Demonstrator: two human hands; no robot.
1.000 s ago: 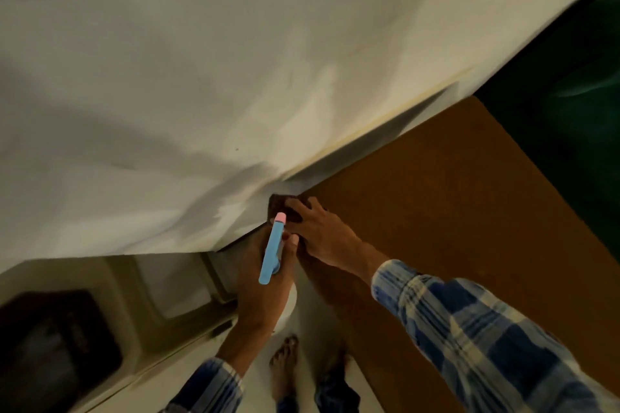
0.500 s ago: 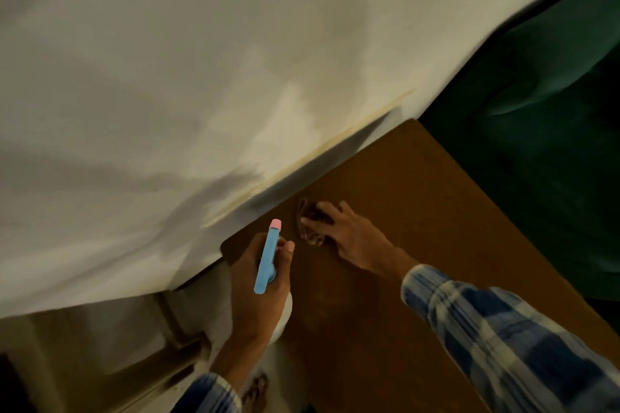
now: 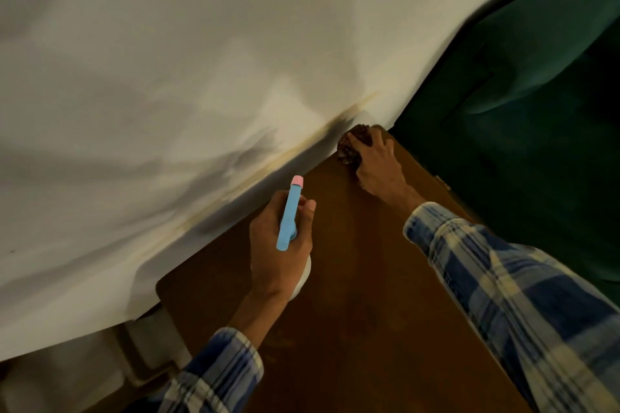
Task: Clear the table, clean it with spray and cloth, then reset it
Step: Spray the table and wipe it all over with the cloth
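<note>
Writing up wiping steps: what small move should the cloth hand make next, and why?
Probably pull the cloth back toward the body across the table. The right hand grips it at the far corner beside the wall, so no tabletop lies ahead; the left hand holds the spray bottle.

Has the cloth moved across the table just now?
Yes. The right hand slid the cloth along the table edge by the white wall, from its left corner to the one beside the green upholstery.
</note>
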